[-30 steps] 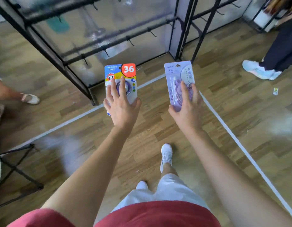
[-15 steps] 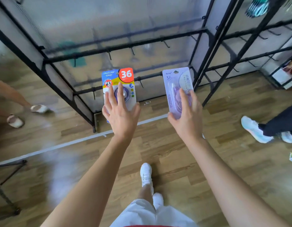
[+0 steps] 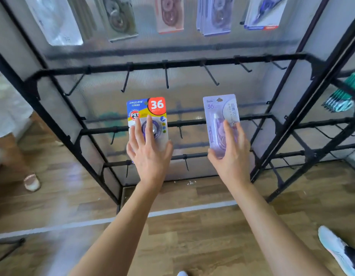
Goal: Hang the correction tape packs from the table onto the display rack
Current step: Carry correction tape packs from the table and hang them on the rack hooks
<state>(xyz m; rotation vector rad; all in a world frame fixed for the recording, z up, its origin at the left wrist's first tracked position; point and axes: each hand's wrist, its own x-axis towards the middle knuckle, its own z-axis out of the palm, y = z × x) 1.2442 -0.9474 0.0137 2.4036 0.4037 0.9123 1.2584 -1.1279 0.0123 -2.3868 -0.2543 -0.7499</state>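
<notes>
Fingers (image 3: 149,127) of the left hand (image 3: 149,156) pinch a blue-and-yellow pack (image 3: 146,108) with a red "36" corner; the right hand (image 3: 231,158) grips a pale lilac pack (image 3: 218,112). Both stand upright, long axis vertical, hang-holes up, before the display rack (image 3: 184,64), below its hooks (image 3: 167,78).

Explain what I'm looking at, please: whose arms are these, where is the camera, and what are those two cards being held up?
There is no machine here. A person wears a camera on the head, so this single picture looks forward and down along their own bare arms. The left hand holds a colourful correction tape pack marked 36. The right hand holds a pale purple pack. Both packs are upright in front of a black display rack, whose bare hooks stick out from its bars. More packs already hang along the top row. Below is a wooden floor; no table shows in this view.
</notes>
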